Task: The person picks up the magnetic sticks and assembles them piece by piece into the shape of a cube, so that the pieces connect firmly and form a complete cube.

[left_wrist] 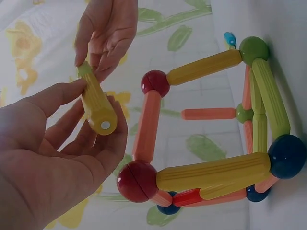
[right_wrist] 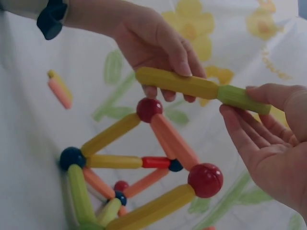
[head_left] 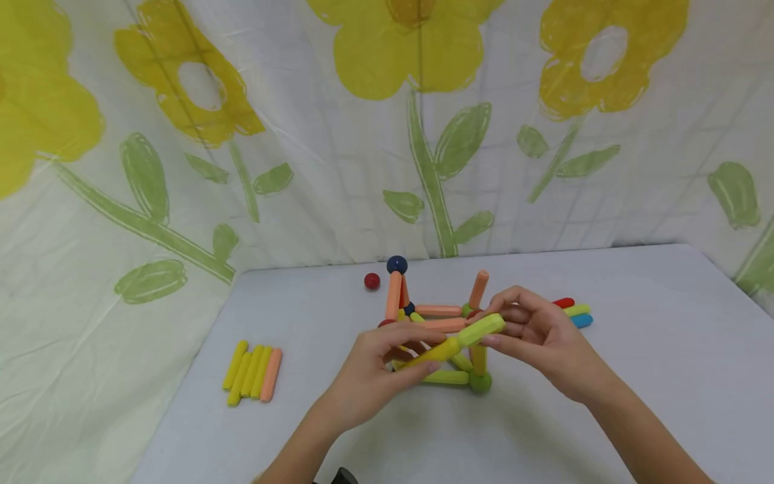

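Note:
My left hand (head_left: 369, 366) pinches a yellow magnetic stick (right_wrist: 177, 82) between thumb and fingers. End to end with it is a shorter light-green magnetic stick (right_wrist: 240, 98), whose free end my right hand (head_left: 547, 336) pinches. Both sticks are up in the air, in front of and above a frame of magnetic sticks and balls. At its corners sit red balls (right_wrist: 205, 180), blue balls (head_left: 397, 265) and green balls (head_left: 480, 382), joined by yellow, orange and green sticks. One orange stick (head_left: 479, 289) rises from a rear green ball with its upper end free. The hands partly hide the frame in the head view.
Several yellow sticks (head_left: 246, 373) and an orange stick (head_left: 271, 375) lie in a row at the left. A loose red ball (head_left: 371, 281) is behind the frame. Red, green and blue sticks (head_left: 582, 320) lie beyond my right hand. A flower-printed cloth (head_left: 338, 168) hangs behind the table.

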A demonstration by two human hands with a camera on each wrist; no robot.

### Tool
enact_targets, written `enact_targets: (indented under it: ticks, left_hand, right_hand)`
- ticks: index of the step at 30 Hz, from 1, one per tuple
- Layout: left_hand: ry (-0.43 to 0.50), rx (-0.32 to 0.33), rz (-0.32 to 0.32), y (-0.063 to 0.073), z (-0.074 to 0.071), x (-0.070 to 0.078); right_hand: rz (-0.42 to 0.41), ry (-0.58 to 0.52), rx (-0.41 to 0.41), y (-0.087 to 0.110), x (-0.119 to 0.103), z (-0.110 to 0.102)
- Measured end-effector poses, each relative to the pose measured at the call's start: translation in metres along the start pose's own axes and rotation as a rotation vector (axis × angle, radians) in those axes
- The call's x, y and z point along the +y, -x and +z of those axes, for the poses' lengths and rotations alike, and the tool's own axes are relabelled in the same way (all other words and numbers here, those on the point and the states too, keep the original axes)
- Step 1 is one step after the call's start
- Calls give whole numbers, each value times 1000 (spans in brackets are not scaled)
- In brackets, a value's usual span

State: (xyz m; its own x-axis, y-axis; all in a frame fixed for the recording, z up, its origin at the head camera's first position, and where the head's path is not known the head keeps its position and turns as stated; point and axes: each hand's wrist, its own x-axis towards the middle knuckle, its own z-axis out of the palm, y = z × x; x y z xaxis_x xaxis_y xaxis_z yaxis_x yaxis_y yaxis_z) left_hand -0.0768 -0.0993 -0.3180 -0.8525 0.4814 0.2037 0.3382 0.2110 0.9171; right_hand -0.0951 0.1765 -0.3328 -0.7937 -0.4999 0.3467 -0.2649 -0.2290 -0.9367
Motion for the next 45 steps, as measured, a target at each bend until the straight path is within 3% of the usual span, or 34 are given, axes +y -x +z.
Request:
enact_targets:
  ticks: [6,13,20,25,29,36,45]
  left_hand:
    - [-36,-66,-33,-3,-1,-10]
    - [-27,-99,-157,-1,-2,-24]
    - [-86,-85,-195,7,6,-41]
    - [-123,-39,-164,15,12,-53]
    - [-133,-2,-108,17,18,-65]
    - [-143,30,-59,13,27,-77]
    - [-112,71,5,8,32,-84]
  right_hand:
    - [-7,132,-10,-3,-4,-5]
    - [27,290,120,-6,-1,-21]
    - [113,388,169,3,20,-33]
    - [227,414,125,16,47,-37]
    - [283,382,45,22,71,-36]
    - [270,324,-27,28,99,-30]
    - [315,312,-10,30,106,-29]
